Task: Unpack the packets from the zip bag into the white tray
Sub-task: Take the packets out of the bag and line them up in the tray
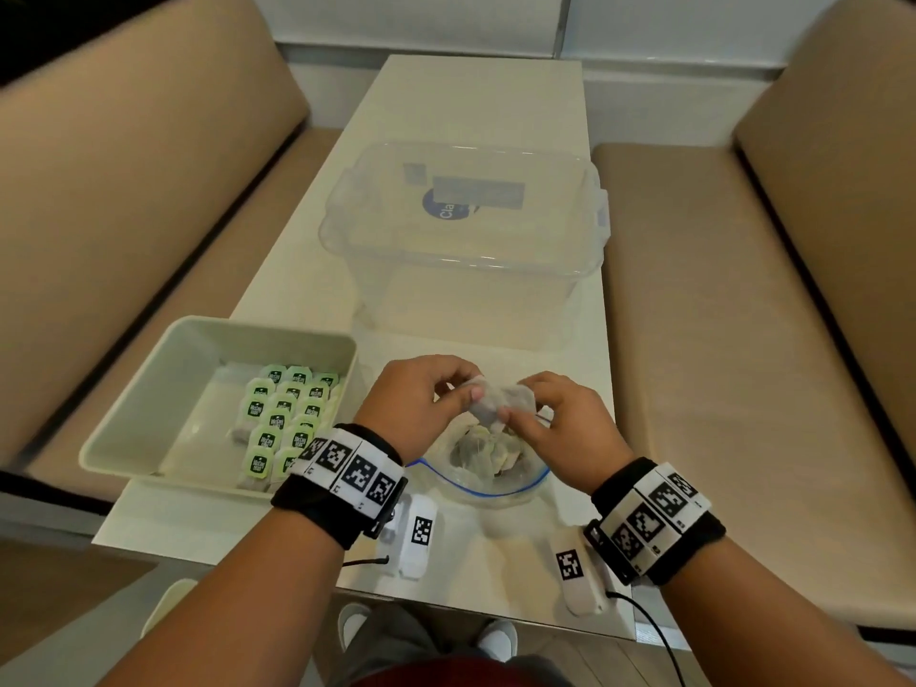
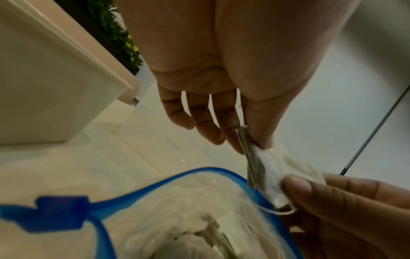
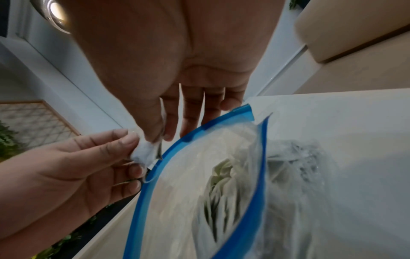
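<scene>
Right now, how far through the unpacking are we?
Done: rows of green-labelled packets lie in the white tray. In hand: both the left hand and right hand pinch packets above the open zip bag. Left: more packets remain inside it.

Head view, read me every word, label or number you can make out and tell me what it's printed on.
"Cla": on the round blue sticker on the clear storage box; the rest is cut off.
Grey label on that box: no text shows.
Green tags on the packets in the white tray: print too small and blurred to read.
Wrist bands: black-and-white square code markers only, no words.
</scene>
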Demonstrator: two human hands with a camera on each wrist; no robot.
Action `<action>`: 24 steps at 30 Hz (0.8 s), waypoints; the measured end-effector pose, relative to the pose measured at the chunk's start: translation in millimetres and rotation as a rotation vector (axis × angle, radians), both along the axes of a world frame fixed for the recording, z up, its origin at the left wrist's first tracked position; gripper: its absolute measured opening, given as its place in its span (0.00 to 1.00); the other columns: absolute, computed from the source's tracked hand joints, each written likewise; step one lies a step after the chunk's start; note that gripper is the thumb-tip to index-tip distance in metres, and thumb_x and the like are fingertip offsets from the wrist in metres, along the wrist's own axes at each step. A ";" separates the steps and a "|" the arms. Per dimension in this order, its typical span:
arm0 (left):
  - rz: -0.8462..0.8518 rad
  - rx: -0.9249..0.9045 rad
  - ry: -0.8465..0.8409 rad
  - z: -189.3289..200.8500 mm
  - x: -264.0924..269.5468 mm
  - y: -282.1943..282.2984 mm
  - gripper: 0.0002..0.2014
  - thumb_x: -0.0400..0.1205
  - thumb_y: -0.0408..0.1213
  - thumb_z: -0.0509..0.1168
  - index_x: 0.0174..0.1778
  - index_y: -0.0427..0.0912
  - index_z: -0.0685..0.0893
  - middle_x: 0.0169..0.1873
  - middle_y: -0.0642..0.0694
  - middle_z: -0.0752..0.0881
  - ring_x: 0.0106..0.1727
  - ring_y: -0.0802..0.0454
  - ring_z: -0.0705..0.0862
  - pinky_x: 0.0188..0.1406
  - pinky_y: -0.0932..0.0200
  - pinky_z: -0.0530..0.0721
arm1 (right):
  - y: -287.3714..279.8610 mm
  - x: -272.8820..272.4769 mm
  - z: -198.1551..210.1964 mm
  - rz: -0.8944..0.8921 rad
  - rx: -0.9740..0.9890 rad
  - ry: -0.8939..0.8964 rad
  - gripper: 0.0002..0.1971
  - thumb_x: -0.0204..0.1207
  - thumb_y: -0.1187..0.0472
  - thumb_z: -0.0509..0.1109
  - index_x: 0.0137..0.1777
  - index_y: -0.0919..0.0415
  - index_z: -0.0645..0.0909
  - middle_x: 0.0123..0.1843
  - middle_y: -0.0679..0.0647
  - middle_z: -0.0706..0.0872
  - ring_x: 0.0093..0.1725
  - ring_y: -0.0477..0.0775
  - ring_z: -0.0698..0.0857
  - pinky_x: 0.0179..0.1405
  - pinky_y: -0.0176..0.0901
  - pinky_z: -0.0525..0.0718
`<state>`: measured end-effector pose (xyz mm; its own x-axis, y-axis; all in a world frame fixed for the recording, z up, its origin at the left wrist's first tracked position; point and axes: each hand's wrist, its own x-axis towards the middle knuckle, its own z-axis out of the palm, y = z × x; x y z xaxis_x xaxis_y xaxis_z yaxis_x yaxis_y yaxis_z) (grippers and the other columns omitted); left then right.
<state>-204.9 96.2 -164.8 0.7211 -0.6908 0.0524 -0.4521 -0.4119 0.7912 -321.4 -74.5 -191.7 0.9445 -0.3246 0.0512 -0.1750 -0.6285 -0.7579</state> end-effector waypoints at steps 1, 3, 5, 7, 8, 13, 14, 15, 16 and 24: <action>0.035 -0.015 0.025 -0.4 0.2 0.0 0.03 0.80 0.42 0.72 0.47 0.53 0.89 0.40 0.58 0.90 0.41 0.60 0.85 0.48 0.63 0.82 | 0.4 -0.7 1.8 -0.031 0.029 -0.016 0.11 0.76 0.51 0.76 0.32 0.42 0.82 0.39 0.45 0.85 0.43 0.49 0.83 0.46 0.49 0.83; 0.083 -0.031 0.051 -1.3 1.8 1.0 0.03 0.80 0.42 0.72 0.48 0.52 0.89 0.38 0.56 0.90 0.40 0.58 0.86 0.47 0.63 0.83 | -0.9 -0.5 1.3 -0.076 0.062 -0.042 0.14 0.76 0.52 0.75 0.29 0.44 0.78 0.33 0.46 0.83 0.37 0.49 0.82 0.40 0.47 0.82; 0.102 -0.056 0.084 -0.8 4.7 2.6 0.04 0.81 0.40 0.70 0.49 0.53 0.87 0.35 0.53 0.89 0.37 0.57 0.86 0.44 0.64 0.82 | -2.1 1.3 1.5 -0.099 0.091 -0.074 0.08 0.76 0.55 0.74 0.35 0.52 0.85 0.36 0.47 0.86 0.37 0.45 0.82 0.38 0.42 0.80; 0.113 -0.082 0.128 1.6 7.3 4.5 0.07 0.83 0.37 0.68 0.53 0.54 0.83 0.33 0.50 0.88 0.36 0.57 0.87 0.45 0.64 0.81 | -3.1 4.2 3.3 -0.121 0.123 -0.126 0.07 0.73 0.59 0.74 0.36 0.61 0.86 0.43 0.44 0.89 0.39 0.41 0.83 0.39 0.34 0.78; 0.119 -0.096 0.153 3.0 8.7 5.3 0.08 0.83 0.37 0.67 0.56 0.54 0.81 0.32 0.49 0.88 0.37 0.56 0.87 0.47 0.61 0.82 | -3.2 5.7 4.9 -0.126 0.146 -0.153 0.09 0.71 0.62 0.74 0.31 0.63 0.83 0.46 0.43 0.90 0.41 0.39 0.85 0.41 0.32 0.79; 0.131 -0.180 0.389 12.2 15.8 5.6 0.06 0.85 0.33 0.64 0.55 0.49 0.77 0.32 0.40 0.87 0.31 0.51 0.83 0.42 0.50 0.82 | 6.0 18.6 18.1 -0.118 0.264 -0.180 0.19 0.66 0.73 0.69 0.26 0.55 0.63 0.36 0.49 0.87 0.43 0.53 0.88 0.45 0.48 0.85; 0.130 -0.186 0.434 13.4 17.5 5.5 0.06 0.86 0.32 0.63 0.52 0.48 0.78 0.34 0.36 0.87 0.30 0.51 0.82 0.39 0.50 0.81 | 8.6 23.1 22.6 -0.108 0.281 -0.167 0.19 0.69 0.71 0.68 0.28 0.54 0.63 0.31 0.54 0.82 0.37 0.59 0.84 0.39 0.54 0.83; 0.126 -0.191 0.477 14.2 19.1 6.1 0.06 0.86 0.31 0.63 0.50 0.48 0.79 0.33 0.35 0.86 0.28 0.51 0.80 0.37 0.52 0.80 | 10.9 27.6 26.6 -0.086 0.305 -0.150 0.17 0.72 0.70 0.67 0.31 0.54 0.63 0.30 0.55 0.76 0.33 0.61 0.78 0.34 0.55 0.80; 0.118 -0.195 0.522 14.6 19.7 7.5 0.06 0.86 0.30 0.62 0.48 0.47 0.80 0.31 0.38 0.85 0.27 0.51 0.79 0.35 0.53 0.80 | 13.3 30.9 31.4 -0.050 0.336 -0.132 0.15 0.75 0.71 0.65 0.35 0.54 0.65 0.30 0.53 0.73 0.30 0.57 0.73 0.31 0.50 0.76; 0.094 -0.197 0.752 24.8 36.5 38.5 0.10 0.88 0.29 0.59 0.50 0.41 0.85 0.33 0.44 0.83 0.25 0.56 0.74 0.28 0.63 0.77 | 52.6 59.7 54.5 0.173 0.401 -0.107 0.11 0.78 0.71 0.68 0.52 0.56 0.86 0.35 0.45 0.86 0.35 0.46 0.81 0.39 0.35 0.78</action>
